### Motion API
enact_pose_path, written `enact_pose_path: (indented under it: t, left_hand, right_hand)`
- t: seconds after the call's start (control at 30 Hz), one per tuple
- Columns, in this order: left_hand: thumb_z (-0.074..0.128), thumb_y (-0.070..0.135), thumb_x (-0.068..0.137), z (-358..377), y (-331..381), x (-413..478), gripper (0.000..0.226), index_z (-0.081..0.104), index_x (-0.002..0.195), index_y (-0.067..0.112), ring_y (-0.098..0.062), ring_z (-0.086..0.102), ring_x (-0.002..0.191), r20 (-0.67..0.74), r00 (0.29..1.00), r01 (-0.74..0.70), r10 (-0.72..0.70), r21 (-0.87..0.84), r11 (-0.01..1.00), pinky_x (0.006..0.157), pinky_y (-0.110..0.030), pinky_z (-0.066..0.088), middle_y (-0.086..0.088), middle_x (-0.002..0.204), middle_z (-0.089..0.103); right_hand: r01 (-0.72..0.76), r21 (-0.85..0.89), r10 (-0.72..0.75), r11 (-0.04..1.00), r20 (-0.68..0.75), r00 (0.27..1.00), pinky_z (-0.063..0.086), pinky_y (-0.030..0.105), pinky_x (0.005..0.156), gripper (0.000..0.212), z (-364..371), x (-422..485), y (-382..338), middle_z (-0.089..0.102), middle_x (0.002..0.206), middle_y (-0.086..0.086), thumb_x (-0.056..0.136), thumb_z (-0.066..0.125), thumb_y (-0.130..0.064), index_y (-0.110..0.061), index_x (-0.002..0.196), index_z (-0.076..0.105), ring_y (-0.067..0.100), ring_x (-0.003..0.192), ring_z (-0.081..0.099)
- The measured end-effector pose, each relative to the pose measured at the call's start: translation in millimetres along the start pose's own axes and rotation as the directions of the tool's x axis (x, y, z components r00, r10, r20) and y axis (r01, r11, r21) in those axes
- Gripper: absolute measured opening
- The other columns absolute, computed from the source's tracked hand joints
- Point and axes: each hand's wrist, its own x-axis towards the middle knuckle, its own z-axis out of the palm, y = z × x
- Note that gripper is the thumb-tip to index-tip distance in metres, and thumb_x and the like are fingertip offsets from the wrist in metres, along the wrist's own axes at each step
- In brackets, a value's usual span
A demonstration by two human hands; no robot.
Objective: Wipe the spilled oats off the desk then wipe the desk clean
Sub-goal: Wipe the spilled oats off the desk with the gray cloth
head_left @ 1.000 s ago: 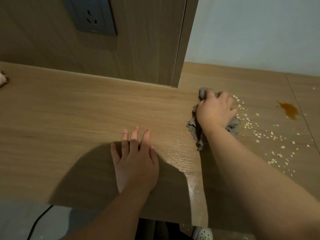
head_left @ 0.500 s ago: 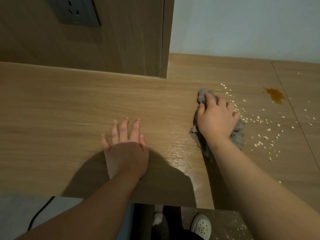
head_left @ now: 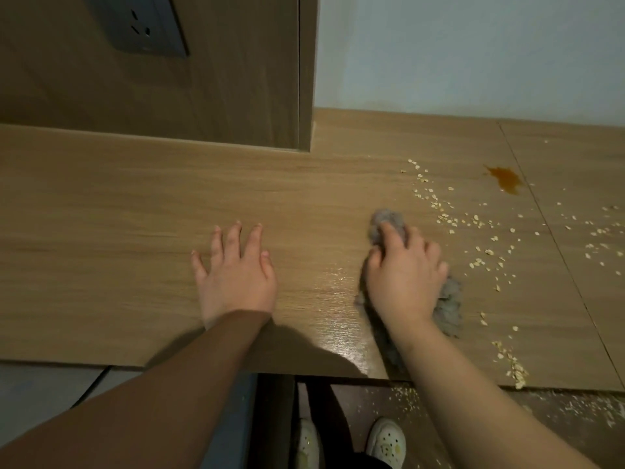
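Far left: socket [head_left: 138, 27] on the wood panel [head_left: 236, 79]. The panel stands on the back of the desk [head_left: 101, 214], and the wood in front of it is bare out to the left frame edge.

Left hand [head_left: 236, 275]: palm flat on the desk, fingers straight and spread, holding nothing. It sits mid-depth, well clear of the panel.

A wet sheen [head_left: 334, 282] lies between the hands and runs toward the front edge.

Right hand [head_left: 406, 279]: fingers curled over the grey cloth [head_left: 448, 306], pressing it onto the desk. The cloth is bunched. Its long axis runs near-to-far, with the far end tilted slightly left and poking out past the fingertips. The near end trails under the wrist, close to the front edge.

Oats [head_left: 473, 221] start just right of the cloth, in a loose diagonal band from the back down to a small pile at the front edge. More oats lie past the desk seam [head_left: 554, 238], out to the right frame edge. A brown stain [head_left: 505, 179] sits behind the band, just left of the seam.

The pale wall [head_left: 473, 52] closes the back on this side. The desk is deeper here than in front of the panel.

Below the front edge there are oats on the floor [head_left: 406, 397] and white shoes [head_left: 387, 441].
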Motion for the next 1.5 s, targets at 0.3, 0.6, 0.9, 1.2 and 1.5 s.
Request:
enact_pose_path:
  t: [0.3, 0.6, 0.9, 1.2, 1.5]
  left_hand:
    - [0.020, 0.035, 0.100, 2.0, -5.4, -2.8, 0.048, 0.019, 0.149, 0.033, -0.019, 0.001, 0.146, -0.021, 0.999, -0.029, 0.028, -0.023, 0.999, 0.116, -0.048, 0.002, 0.002, 0.158, 0.012]
    - [0.017, 0.041, 0.099, -3.6, -3.0, -3.3, 0.052, 0.015, 0.150, 0.031, -0.020, -0.001, 0.146, 0.022, 0.998, -0.054, 0.053, 0.024, 0.998, 0.117, -0.051, 0.004, 0.001, 0.159, 0.008]
    - [0.013, 0.039, 0.101, -3.0, 1.9, -23.4, 0.051, 0.009, 0.151, 0.030, -0.018, -0.002, 0.146, 0.054, 0.988, -0.151, 0.148, 0.058, 0.987, 0.118, -0.041, 0.001, 0.002, 0.159, 0.004]
    - [0.024, 0.026, 0.103, -3.6, -1.8, -31.4, 0.047, 0.020, 0.149, 0.028, -0.014, 0.002, 0.146, 0.062, 0.979, -0.189, 0.193, -0.063, 0.980, 0.116, -0.035, 0.002, 0.007, 0.158, 0.013]
    - [0.017, 0.039, 0.102, 5.8, 31.6, -77.4, 0.051, 0.007, 0.151, 0.030, -0.018, -0.007, 0.146, 0.110, 0.990, -0.089, 0.087, 0.008, 0.996, 0.117, -0.038, -0.002, 0.003, 0.159, 0.000]
  right_hand:
    - [0.243, -0.027, -0.240, 0.970, 0.070, 0.968, 0.035, 0.038, 0.093, 0.044, 2.1, -25.9, 10.8, 0.048, 0.139, 0.001, 0.090, 0.046, -0.030, -0.030, 0.134, 0.049, 0.025, 0.120, 0.045]
    - [0.406, 0.025, -0.406, 0.914, 0.080, 0.910, 0.046, 0.040, 0.082, 0.046, -6.5, -66.9, -5.4, 0.059, 0.125, 0.003, 0.078, 0.065, -0.039, -0.027, 0.122, 0.060, 0.025, 0.105, 0.057]
    - [-0.050, -0.010, 0.051, 0.999, 0.015, 0.999, 0.027, 0.036, 0.102, 0.047, -27.9, -43.2, 56.3, 0.035, 0.148, -0.003, 0.095, 0.041, -0.032, -0.034, 0.142, 0.035, 0.020, 0.129, 0.031]
    - [0.644, 0.237, -0.683, 0.728, 0.161, 0.713, 0.030, 0.038, 0.080, 0.041, -9.9, -58.4, 6.9, 0.055, 0.131, -0.008, 0.085, 0.049, -0.022, -0.033, 0.123, 0.059, 0.022, 0.110, 0.046]
    - [0.438, 0.089, -0.445, 0.895, 0.090, 0.891, 0.039, 0.037, 0.089, 0.041, -30.0, -64.9, 95.9, 0.057, 0.126, -0.010, 0.086, 0.044, -0.030, -0.033, 0.126, 0.056, 0.016, 0.110, 0.051]
